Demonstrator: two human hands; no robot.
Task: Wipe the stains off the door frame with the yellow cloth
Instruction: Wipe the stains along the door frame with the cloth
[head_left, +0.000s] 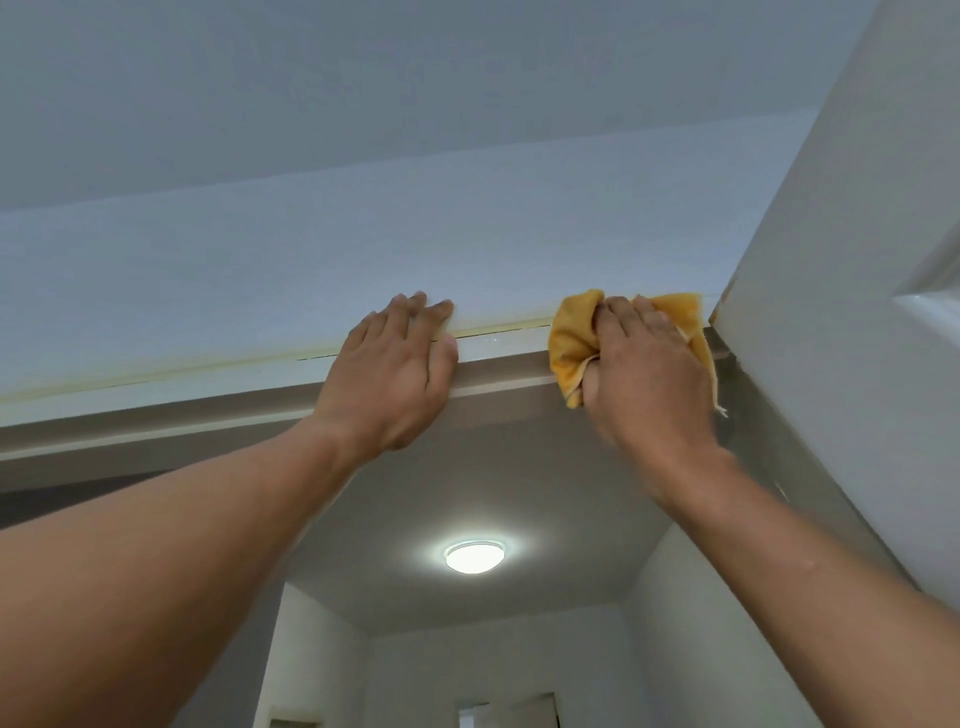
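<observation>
I look up at the top of a white door frame (208, 374) that runs across the view, with a yellowish line along its upper seam. My right hand (644, 374) presses a bunched yellow cloth (571, 338) against the frame near its right corner. The cloth sticks out above and left of the fingers. My left hand (395, 374) rests flat on the frame a short way to the left, fingers together on the wall edge, holding nothing.
An open white door (857, 260) stands at the right, its top edge beside the cloth. The wall above the frame and the ceiling fill the upper view. Beyond the doorway a lit round ceiling lamp (474, 556) hangs over a hallway.
</observation>
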